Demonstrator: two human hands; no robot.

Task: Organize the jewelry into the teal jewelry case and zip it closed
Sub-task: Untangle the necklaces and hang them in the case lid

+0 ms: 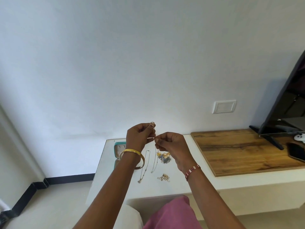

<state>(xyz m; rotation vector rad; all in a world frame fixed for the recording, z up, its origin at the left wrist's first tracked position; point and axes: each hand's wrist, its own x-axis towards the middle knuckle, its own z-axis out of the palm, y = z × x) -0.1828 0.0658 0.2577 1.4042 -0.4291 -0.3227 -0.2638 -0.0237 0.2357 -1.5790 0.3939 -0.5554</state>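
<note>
No legible writing anywhere. Left hand (140, 135) pinches the ringed top of a thin silver chain necklace (154, 160); right hand (171, 144) pinches the same chain lower down. Open teal zip jewelry case (119, 152) sits on the white counter (181, 184), left of the hands. One long pendant necklace (144, 166), one blue-and-gold flower cluster (163, 158), one tangled gold chain (163, 177) lie loose.

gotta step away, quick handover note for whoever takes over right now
Left hand pinches a ring and the top of a thin chain; right hand pinches the same chain just below. The chain hangs down to the white table.
The teal jewelry case lies open at the table's left edge, partly behind the left wrist.
Still on the table: a long necklace, a flower piece, a gold tangle.
Done: case opened. Left: stow every piece, zip it closed.
</note>
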